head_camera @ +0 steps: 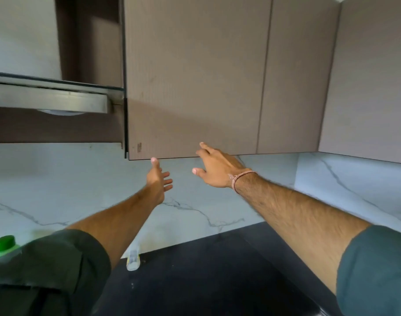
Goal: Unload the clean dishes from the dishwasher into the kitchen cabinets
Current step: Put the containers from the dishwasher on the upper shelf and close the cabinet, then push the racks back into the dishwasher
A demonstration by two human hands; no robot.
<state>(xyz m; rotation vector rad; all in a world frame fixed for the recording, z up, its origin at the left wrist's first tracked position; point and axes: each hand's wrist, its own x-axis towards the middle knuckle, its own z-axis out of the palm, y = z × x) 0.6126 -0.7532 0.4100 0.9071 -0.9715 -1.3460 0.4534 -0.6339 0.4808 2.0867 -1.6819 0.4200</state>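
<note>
The brown wall cabinets fill the upper view, and the wide cabinet door [195,76] is closed, with no handle showing; it probably opens by a pull on its bottom edge. Below runs a marble-patterned backsplash [58,179], then the black table [206,270]. A steel range hood [46,99] sits to the left.

Both arms reach up towards that bottom edge, likely to open the cabinet for the dishes. The right hand [214,169] is empty, fingers straight and spread, its tips at the door's lower rim; contact cannot be judged. The left hand [159,179] is likewise empty and spread, just below the edge.

No dishes or dishwasher are in view.

A green-capped bottle [3,246] and a small clear bottle [133,260] stand by the backsplash; no writing is readable.
</note>
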